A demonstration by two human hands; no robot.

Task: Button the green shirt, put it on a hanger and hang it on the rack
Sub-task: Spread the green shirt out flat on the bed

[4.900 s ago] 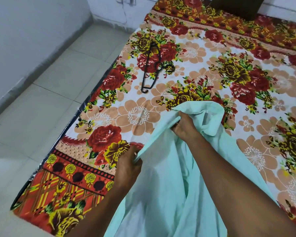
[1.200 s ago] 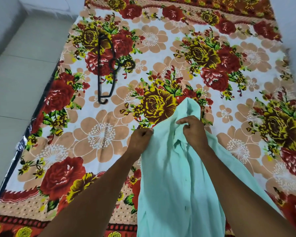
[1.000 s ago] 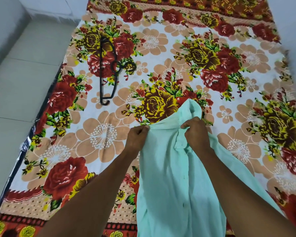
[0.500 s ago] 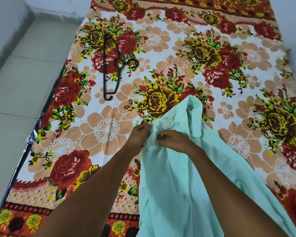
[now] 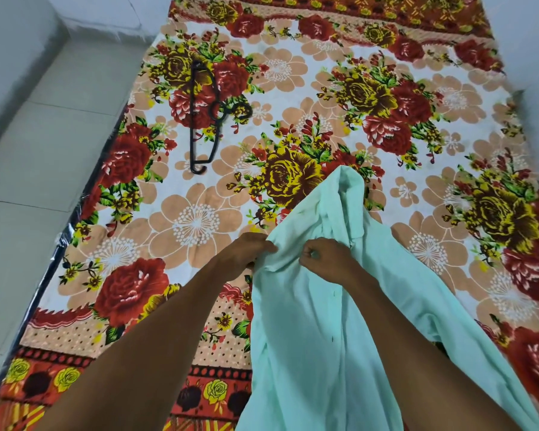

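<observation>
The left hand (image 5: pixel 245 251) pinches the left edge of the pale mint-green cotton shirt (image 5: pixel 308 337) between thumb and fingers, just below the collar area. The right hand (image 5: pixel 325 258) is closed in a loose fist on the front of the same shirt, very near to the left hand, and it grips a small fold of the cloth close to the button line. Both forearms come from the bottom of the view, the right one lying over the shirt.

The shirt lies on the flowered bedsheet with red, yellow and peach blossoms (image 5: pixel 199 225). Its collar end (image 5: pixel 349 188) points away from the person, and its lower part runs out of the view at the bottom edge. A few small dark marks show along the front of the shirt below the right hand; I cannot tell if they are buttons or holes.

The black plastic clothes hanger (image 5: pixel 207 119) lies flat on the bedsheet, well apart from the shirt, beyond it and to its left, with the hook turned toward the shirt's side. Left of the bedsheet, the light grey tiled floor (image 5: pixel 38 157) meets a pale wall (image 5: pixel 7 51).
</observation>
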